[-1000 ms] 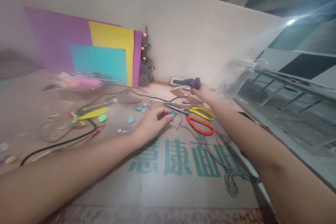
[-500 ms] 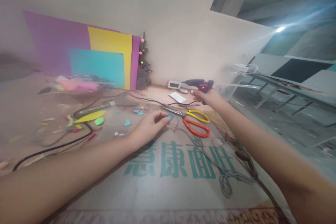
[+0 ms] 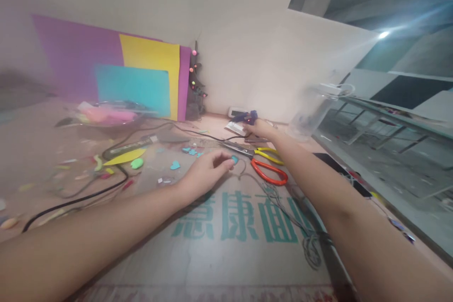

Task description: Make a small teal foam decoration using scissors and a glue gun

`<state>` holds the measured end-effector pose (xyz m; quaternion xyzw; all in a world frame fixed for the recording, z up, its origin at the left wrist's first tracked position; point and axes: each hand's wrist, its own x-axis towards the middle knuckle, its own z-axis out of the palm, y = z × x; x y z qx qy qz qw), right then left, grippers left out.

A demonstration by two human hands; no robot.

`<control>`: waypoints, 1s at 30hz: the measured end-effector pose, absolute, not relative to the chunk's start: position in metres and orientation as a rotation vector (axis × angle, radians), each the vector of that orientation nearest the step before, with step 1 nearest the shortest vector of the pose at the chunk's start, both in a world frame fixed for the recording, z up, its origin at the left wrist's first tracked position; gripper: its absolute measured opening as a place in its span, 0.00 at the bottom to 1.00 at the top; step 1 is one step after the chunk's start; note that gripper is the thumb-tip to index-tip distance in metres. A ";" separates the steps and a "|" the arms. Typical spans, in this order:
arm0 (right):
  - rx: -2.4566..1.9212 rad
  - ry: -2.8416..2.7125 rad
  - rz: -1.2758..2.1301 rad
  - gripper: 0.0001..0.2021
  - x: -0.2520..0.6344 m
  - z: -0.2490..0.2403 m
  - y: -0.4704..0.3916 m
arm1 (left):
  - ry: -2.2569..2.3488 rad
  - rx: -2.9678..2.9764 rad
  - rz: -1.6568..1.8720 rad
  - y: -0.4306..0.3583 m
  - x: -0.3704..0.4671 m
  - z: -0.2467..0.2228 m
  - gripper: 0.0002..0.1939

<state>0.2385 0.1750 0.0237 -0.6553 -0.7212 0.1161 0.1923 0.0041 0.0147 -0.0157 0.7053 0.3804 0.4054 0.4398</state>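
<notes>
My left hand (image 3: 212, 170) is low over the mat, its thumb and fingers closed around a small teal piece (image 3: 234, 160). Farther back, my right hand (image 3: 260, 129) has its fingers round the dark blue glue gun (image 3: 251, 116), which shows a small red light. Scissors (image 3: 269, 172) with one yellow and one red handle lie between my hands, blades toward the left. Several teal cutouts, one a heart (image 3: 175, 165), lie left of my left hand. Behind the glue gun stands a small white display device (image 3: 238, 111).
Purple, yellow and teal sheets (image 3: 134, 89) lean on the wall beside a dark decorated branch (image 3: 196, 85). A bag of pink material (image 3: 111, 115), a yellow leaf shape (image 3: 125, 156), cords and scraps lie left. A black phone-like object (image 3: 341, 172) lies right.
My right hand has moved left with the glue gun, which now sits in front of the white device near the paper slip. My left hand keeps its grip on the teal piece.
</notes>
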 end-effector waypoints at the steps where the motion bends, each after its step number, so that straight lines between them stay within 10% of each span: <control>1: -1.830 -2.036 0.332 0.14 0.237 0.023 0.176 | 0.940 1.749 1.010 0.015 0.004 -0.016 0.10; 30: -1.046 -2.001 0.926 0.21 0.232 0.006 -0.021 | 0.967 1.789 1.041 0.014 -0.001 -0.017 0.12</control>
